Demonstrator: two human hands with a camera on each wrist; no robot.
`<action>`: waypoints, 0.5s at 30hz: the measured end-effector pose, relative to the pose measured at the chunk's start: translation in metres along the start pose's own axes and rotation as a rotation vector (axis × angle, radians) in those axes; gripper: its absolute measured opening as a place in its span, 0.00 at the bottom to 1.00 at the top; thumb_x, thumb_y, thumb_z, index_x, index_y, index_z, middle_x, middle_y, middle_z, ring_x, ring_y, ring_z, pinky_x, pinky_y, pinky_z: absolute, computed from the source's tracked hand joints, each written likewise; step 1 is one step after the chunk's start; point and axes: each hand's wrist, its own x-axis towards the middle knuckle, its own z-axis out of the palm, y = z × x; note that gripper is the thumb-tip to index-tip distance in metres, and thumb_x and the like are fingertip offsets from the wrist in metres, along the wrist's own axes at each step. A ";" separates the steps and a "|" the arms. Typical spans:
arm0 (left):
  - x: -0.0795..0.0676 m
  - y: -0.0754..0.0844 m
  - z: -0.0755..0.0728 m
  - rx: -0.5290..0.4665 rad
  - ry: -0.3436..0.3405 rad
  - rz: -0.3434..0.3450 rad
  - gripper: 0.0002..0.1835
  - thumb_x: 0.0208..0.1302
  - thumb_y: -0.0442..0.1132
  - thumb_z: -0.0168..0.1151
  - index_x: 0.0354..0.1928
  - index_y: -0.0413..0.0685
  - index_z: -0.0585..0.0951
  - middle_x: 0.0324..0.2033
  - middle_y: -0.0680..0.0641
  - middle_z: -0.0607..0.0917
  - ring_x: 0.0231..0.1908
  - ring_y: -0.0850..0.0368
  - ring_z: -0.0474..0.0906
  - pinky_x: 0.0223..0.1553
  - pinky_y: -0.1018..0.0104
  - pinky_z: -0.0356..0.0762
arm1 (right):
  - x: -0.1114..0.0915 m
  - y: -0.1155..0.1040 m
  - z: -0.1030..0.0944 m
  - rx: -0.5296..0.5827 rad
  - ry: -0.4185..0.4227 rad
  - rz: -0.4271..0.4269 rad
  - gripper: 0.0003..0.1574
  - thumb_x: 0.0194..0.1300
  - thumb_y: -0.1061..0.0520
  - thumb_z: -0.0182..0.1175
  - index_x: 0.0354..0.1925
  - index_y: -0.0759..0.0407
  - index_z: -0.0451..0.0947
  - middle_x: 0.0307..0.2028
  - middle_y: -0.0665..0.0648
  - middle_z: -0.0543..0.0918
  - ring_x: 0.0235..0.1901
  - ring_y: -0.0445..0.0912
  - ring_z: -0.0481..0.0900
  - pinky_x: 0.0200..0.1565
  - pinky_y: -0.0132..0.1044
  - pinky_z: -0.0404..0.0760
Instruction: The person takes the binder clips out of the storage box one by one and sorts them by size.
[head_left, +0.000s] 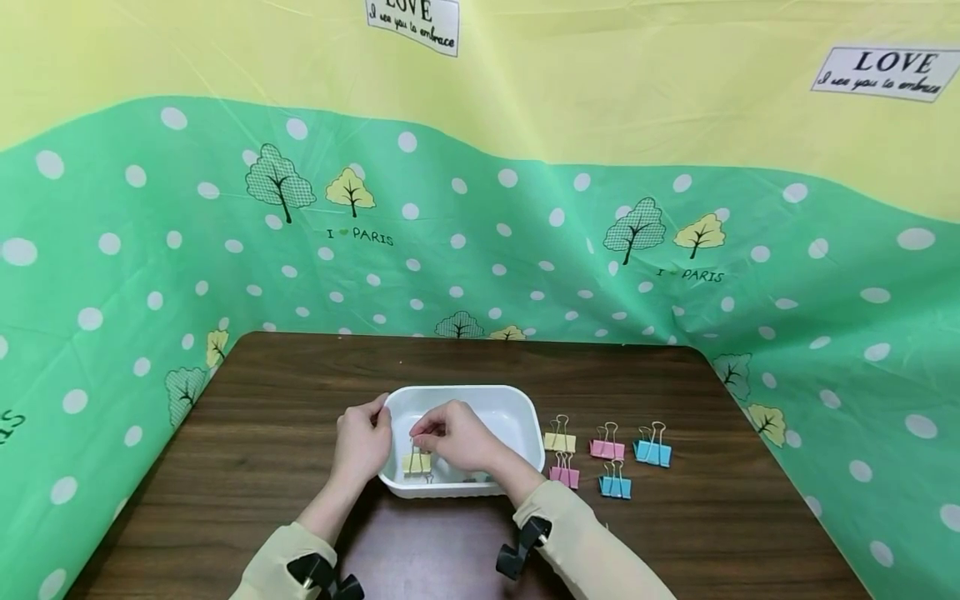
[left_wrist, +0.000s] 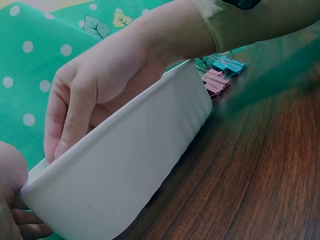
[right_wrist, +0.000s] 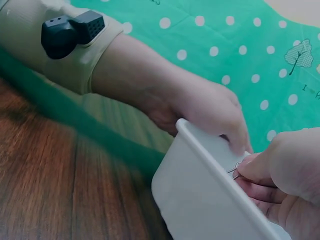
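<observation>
My left hand point(head_left: 362, 442) grips the left rim of a white plastic tray point(head_left: 504, 414), its thumb over the edge. Inside the tray my right hand point(head_left: 459, 437) pinches the wire handles of a yellow binder clip point(head_left: 417, 464), which hangs toward the tray's left end. Close up in the right wrist view, the right hand's fingertips point(right_wrist: 248, 167) hold the thin wire, while the clip's body is hidden behind the tray wall point(right_wrist: 200, 192). More wire shows low in the tray, just below the yellow clip. In the left wrist view the wall point(left_wrist: 120, 160) hides the tray's contents.
Right of the tray, several binder clips lie on the dark wooden table point(head_left: 300, 367): a yellow one point(head_left: 560, 442), two pink ones point(head_left: 607, 449) and two blue ones point(head_left: 652, 453). Behind the table hangs a green and yellow patterned cloth point(head_left: 525, 250).
</observation>
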 end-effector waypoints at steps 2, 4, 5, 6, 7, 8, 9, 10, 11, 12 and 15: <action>0.000 0.001 0.000 0.000 -0.003 -0.004 0.18 0.75 0.31 0.56 0.61 0.30 0.84 0.52 0.31 0.87 0.51 0.44 0.85 0.49 0.46 0.84 | -0.001 -0.002 -0.003 -0.007 0.005 -0.012 0.05 0.70 0.71 0.66 0.39 0.70 0.89 0.29 0.56 0.88 0.30 0.44 0.85 0.35 0.31 0.81; 0.000 0.002 0.000 0.001 -0.007 -0.009 0.18 0.75 0.31 0.56 0.61 0.30 0.84 0.51 0.31 0.87 0.50 0.44 0.85 0.47 0.46 0.85 | -0.002 -0.004 -0.007 -0.006 0.013 -0.023 0.05 0.70 0.71 0.66 0.39 0.70 0.89 0.29 0.56 0.88 0.30 0.46 0.85 0.35 0.31 0.81; 0.000 0.002 0.001 0.002 -0.009 -0.013 0.18 0.76 0.31 0.56 0.61 0.30 0.84 0.51 0.31 0.87 0.50 0.45 0.85 0.47 0.47 0.85 | -0.003 -0.005 -0.008 -0.004 0.016 -0.027 0.05 0.70 0.70 0.66 0.39 0.70 0.89 0.30 0.56 0.88 0.30 0.47 0.86 0.35 0.31 0.82; 0.000 0.002 0.001 0.000 -0.009 -0.013 0.18 0.76 0.31 0.56 0.61 0.30 0.84 0.51 0.31 0.87 0.50 0.44 0.85 0.47 0.47 0.85 | -0.003 -0.006 -0.010 -0.003 0.019 -0.030 0.05 0.70 0.70 0.66 0.40 0.70 0.89 0.30 0.56 0.89 0.31 0.47 0.86 0.35 0.31 0.82; 0.000 0.002 0.001 0.000 -0.011 -0.015 0.18 0.76 0.31 0.56 0.61 0.30 0.83 0.51 0.31 0.87 0.50 0.44 0.85 0.48 0.47 0.85 | -0.004 -0.007 -0.012 -0.004 0.023 -0.033 0.05 0.70 0.70 0.66 0.40 0.70 0.89 0.30 0.56 0.89 0.31 0.47 0.86 0.35 0.31 0.82; 0.001 0.002 0.001 -0.001 -0.013 -0.017 0.18 0.76 0.31 0.56 0.61 0.30 0.83 0.51 0.31 0.87 0.51 0.44 0.85 0.48 0.46 0.85 | -0.005 -0.007 -0.014 -0.004 0.025 -0.034 0.05 0.70 0.70 0.66 0.41 0.70 0.89 0.30 0.56 0.89 0.31 0.47 0.86 0.35 0.32 0.82; 0.001 0.002 0.001 -0.001 -0.016 -0.021 0.19 0.76 0.32 0.56 0.62 0.30 0.83 0.52 0.31 0.87 0.52 0.44 0.84 0.50 0.46 0.84 | -0.005 -0.008 -0.016 -0.004 0.027 -0.035 0.05 0.71 0.69 0.66 0.41 0.70 0.89 0.30 0.55 0.89 0.31 0.47 0.86 0.34 0.32 0.82; 0.001 0.001 0.001 -0.003 -0.019 -0.025 0.19 0.76 0.32 0.56 0.62 0.30 0.83 0.53 0.31 0.87 0.53 0.44 0.84 0.51 0.46 0.84 | -0.006 -0.009 -0.018 -0.004 0.029 -0.036 0.05 0.71 0.69 0.66 0.41 0.70 0.89 0.30 0.55 0.88 0.30 0.47 0.86 0.34 0.32 0.82; 0.002 0.001 0.001 -0.003 -0.021 -0.027 0.19 0.76 0.32 0.56 0.62 0.30 0.83 0.53 0.31 0.86 0.54 0.44 0.84 0.52 0.46 0.83 | -0.007 -0.010 -0.020 -0.004 0.030 -0.039 0.06 0.71 0.69 0.66 0.42 0.71 0.89 0.30 0.55 0.89 0.30 0.47 0.86 0.34 0.32 0.82; 0.002 0.000 0.000 -0.004 -0.024 -0.028 0.19 0.76 0.32 0.56 0.62 0.30 0.83 0.54 0.31 0.86 0.55 0.44 0.83 0.53 0.46 0.83 | -0.008 -0.012 -0.023 -0.004 0.032 -0.042 0.06 0.71 0.69 0.66 0.42 0.71 0.88 0.30 0.56 0.89 0.30 0.47 0.86 0.34 0.32 0.82; 0.002 -0.001 -0.002 -0.002 -0.025 -0.030 0.19 0.76 0.33 0.55 0.62 0.30 0.82 0.55 0.31 0.86 0.56 0.43 0.83 0.54 0.45 0.82 | -0.011 -0.015 -0.030 0.001 0.036 -0.056 0.06 0.71 0.69 0.66 0.42 0.72 0.88 0.30 0.56 0.89 0.30 0.47 0.86 0.35 0.33 0.82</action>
